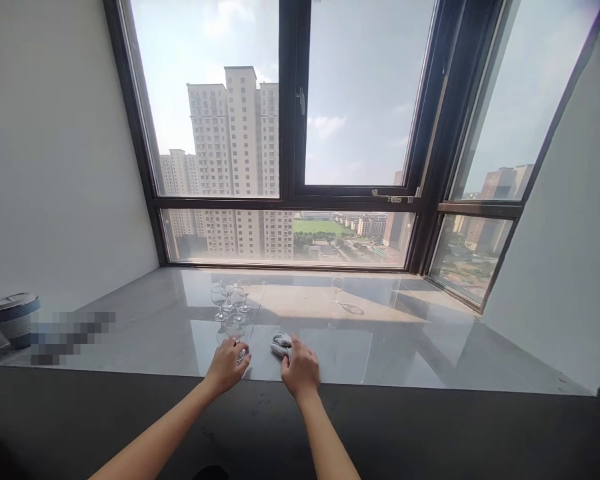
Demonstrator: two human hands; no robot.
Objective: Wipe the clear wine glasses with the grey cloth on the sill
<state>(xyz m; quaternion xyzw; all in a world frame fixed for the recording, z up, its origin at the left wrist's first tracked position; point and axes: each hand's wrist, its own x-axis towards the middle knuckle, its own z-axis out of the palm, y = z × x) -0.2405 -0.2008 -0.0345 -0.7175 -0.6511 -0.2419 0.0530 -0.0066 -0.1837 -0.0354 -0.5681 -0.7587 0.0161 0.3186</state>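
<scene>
My left hand (227,365) is closed around the lower part of a clear wine glass (235,329) that stands near the front edge of a glossy grey windowsill (405,347). My right hand (301,368) lies on a small grey-white cloth (281,344) on the sill, fingers curled over it. Behind the held glass stands a cluster of three clear wine glasses (230,297). One more wine glass (337,288) stands alone further right, with a clear round base-like piece (353,309) lying beside it.
A dark ledge (430,427) runs along the sill's front. A large dark-framed window (290,133) fills the back, with a handle (301,100) on its middle frame. White walls close both sides. A round grey-blue container (13,319) sits at the far left.
</scene>
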